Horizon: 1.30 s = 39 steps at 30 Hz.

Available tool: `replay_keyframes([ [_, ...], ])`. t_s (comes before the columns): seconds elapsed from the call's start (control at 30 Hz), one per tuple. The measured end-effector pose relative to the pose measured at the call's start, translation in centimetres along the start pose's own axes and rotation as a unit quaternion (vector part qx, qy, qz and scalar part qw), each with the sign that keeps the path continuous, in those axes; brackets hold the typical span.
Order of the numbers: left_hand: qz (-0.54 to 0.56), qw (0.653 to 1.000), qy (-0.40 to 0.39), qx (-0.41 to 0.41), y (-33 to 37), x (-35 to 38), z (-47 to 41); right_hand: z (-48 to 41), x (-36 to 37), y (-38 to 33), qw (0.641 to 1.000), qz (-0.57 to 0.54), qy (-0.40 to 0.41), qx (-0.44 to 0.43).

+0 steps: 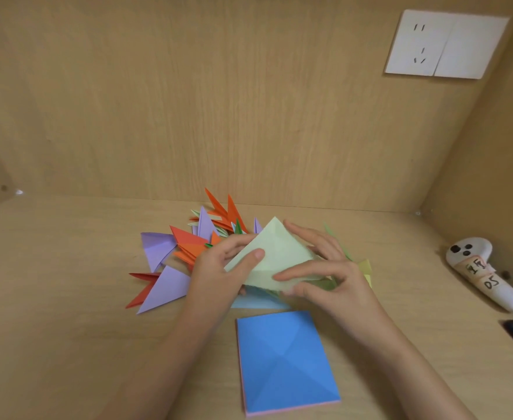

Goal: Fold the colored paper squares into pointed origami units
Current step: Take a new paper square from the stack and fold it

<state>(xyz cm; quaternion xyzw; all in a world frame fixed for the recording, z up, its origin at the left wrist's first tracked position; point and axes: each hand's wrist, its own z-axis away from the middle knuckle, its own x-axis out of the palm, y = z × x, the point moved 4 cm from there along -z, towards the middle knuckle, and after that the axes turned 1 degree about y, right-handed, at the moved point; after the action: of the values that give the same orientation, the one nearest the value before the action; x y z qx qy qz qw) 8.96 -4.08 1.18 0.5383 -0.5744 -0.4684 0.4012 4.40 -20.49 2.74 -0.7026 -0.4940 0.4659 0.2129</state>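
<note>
Head view looks down on both of my hands meeting over one pale green sheet [274, 253], which I keep lifted just off the counter [67, 313] so its corners can swing freely. My left hand [218, 268] takes the sheet's left edge, thumb pressed on top and fingers tucked behind, a pinching grip that steadies the paper. My right hand [331, 268] pinches the near right part, forefinger laid flat along the lower edge on top and thumb underneath, with the other fingers spread along the far slope; I judge that this hand is shaping the fold while the left one anchors. The sheet's peak points away from me, above the grip. Beyond and to the left of the grip lies the heap of finished units [188, 250], orange, red and purple points, put where they do not crowd my folding. Directly below the grip, nearer to me, rests the blue stack of squares [285, 359], its top sheet already creased, close enough to reach next. A white controller [485, 277] lies well off to the right.
</note>
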Motion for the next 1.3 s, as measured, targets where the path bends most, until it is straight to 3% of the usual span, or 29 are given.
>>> replay_keyframes([
  [0.17, 0.020, 0.999, -0.040, 0.029, 0.9, 0.6, 0.5, -0.2, -0.5, 0.5, 0.989, -0.117, 0.078, 0.044],
  [0.47, -0.011, 0.998, -0.055, 0.000, 1.1, 1.3, 0.9, -0.1, -0.6, 1.1, 0.974, -0.149, 0.141, 0.101],
  [0.63, -0.009, 0.999, -0.043, -0.012, 0.9, 1.4, 0.9, -0.2, -0.6, 1.5, 0.951, -0.220, 0.174, 0.131],
  [1.3, -0.031, 0.992, -0.107, -0.053, 0.7, 1.9, 1.2, -0.2, -0.6, 0.9, 0.956, -0.218, 0.148, 0.133],
])
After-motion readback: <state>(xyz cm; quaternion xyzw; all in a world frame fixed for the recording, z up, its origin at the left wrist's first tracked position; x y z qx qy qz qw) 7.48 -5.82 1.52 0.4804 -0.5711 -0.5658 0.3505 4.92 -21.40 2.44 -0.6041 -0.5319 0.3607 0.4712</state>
